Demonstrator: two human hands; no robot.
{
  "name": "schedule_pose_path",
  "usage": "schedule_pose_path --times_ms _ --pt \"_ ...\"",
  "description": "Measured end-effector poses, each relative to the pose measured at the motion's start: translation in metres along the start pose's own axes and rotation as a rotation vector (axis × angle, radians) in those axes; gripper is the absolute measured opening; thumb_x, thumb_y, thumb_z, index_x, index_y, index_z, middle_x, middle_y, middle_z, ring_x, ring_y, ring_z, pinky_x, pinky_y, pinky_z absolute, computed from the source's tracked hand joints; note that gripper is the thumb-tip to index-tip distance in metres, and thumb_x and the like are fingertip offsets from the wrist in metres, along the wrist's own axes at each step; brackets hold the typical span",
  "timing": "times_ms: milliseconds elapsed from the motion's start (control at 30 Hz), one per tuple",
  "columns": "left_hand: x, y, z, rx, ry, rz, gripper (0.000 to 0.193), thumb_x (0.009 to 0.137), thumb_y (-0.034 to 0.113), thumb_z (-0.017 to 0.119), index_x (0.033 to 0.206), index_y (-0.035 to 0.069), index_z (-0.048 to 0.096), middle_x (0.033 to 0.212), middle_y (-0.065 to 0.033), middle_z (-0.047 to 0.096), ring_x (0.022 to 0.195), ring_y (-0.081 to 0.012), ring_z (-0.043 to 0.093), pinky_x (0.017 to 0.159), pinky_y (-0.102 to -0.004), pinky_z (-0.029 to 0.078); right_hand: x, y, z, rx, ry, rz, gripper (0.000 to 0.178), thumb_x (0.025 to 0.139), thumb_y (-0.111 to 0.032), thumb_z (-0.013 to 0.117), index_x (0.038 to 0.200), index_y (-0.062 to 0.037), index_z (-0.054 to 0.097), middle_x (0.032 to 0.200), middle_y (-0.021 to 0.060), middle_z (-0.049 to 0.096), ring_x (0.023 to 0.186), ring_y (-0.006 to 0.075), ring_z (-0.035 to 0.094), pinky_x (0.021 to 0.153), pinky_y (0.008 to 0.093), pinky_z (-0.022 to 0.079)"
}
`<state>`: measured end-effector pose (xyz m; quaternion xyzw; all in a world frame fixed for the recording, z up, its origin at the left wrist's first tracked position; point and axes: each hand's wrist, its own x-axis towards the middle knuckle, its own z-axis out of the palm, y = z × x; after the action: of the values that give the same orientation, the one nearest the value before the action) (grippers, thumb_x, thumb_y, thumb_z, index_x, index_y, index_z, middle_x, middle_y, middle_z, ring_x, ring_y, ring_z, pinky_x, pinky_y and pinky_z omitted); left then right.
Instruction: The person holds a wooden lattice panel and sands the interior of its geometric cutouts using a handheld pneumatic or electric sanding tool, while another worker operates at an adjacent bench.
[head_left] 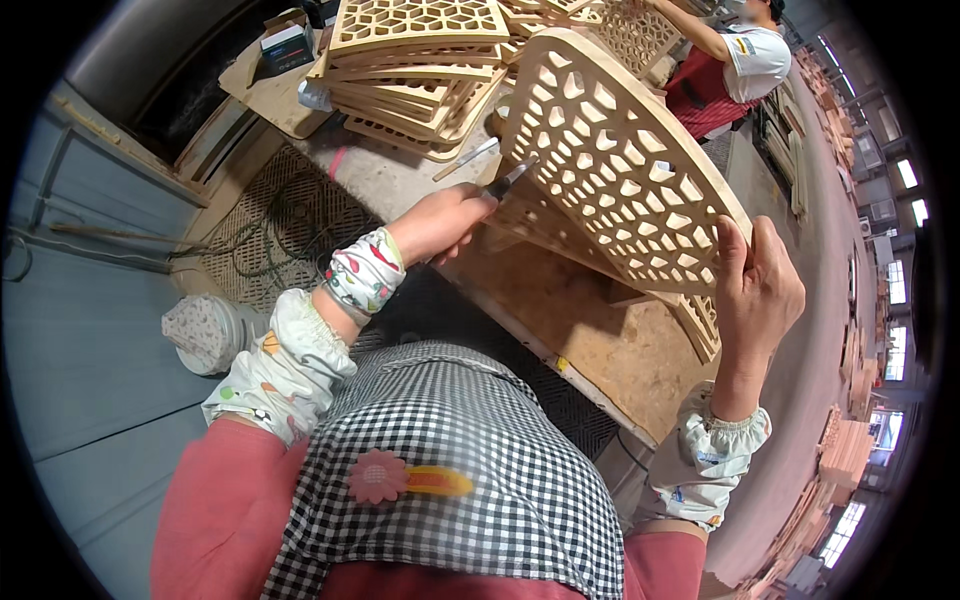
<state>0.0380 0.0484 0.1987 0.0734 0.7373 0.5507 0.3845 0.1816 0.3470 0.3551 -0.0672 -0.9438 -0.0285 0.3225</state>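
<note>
My right hand [757, 287] grips the lower right edge of a curved wooden lattice panel [648, 140], thumb on its face. The panel stands tilted above the workbench [610, 360], pierced with many angular holes. My left hand [445, 222] is closed around the dark handle of a slim knife-like tool [510, 180]. Its pointed metal tip meets the panel's left part, at the small holes; whether it is inside a hole I cannot tell. Under the raised panel, another lattice panel [700, 328] shows partly, mostly hidden.
A pile of lattice panels [415, 85] stands on the bench at the far left. Beside it are a small box [288, 45] and a thin stick [466, 160]. A white bucket [207, 335] stands at lower left. A co-worker [742, 65] in a red apron handles another panel at the back.
</note>
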Motion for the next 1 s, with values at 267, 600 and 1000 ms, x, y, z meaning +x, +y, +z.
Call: schedule_pose_path --times_ms 267,600,1000 --pt "0.006 -0.012 0.0 -0.105 -0.03 -0.015 0.036 0.109 0.042 0.054 0.114 0.007 0.057 0.073 -0.0001 0.053 0.051 -0.0094 0.05 0.041 -0.0275 0.042 0.003 -0.005 -0.001 -0.023 -0.009 0.035 0.05 0.101 -0.049 0.069 0.081 -0.0057 0.055 0.073 0.0139 0.062 0.066 0.0369 0.062 0.059 0.0442 0.046" --pt "-0.086 -0.06 0.029 -0.28 -0.089 0.034 0.045 0.106 0.03 0.063 0.142 0.005 0.053 0.084 0.0018 0.057 0.061 -0.0046 0.054 0.051 -0.0212 0.044 -0.022 0.02 0.007 0.746 0.131 0.366 0.037 0.098 -0.027 0.082 0.122 -0.0051 0.065 0.098 0.0034 0.07 0.082 0.0123 0.067 0.077 0.0298 0.055" --pt "-0.127 0.02 0.081 -0.061 -0.297 0.248 0.052 0.108 0.025 0.06 0.154 0.003 0.047 0.08 0.0027 0.06 0.058 -0.0036 0.051 0.052 -0.022 0.042 -0.087 -0.038 0.016 1.072 0.35 0.429 0.022 0.105 -0.001 0.067 0.126 -0.0002 0.064 0.116 0.0027 0.068 0.105 0.01 0.063 0.096 0.0263 0.051"
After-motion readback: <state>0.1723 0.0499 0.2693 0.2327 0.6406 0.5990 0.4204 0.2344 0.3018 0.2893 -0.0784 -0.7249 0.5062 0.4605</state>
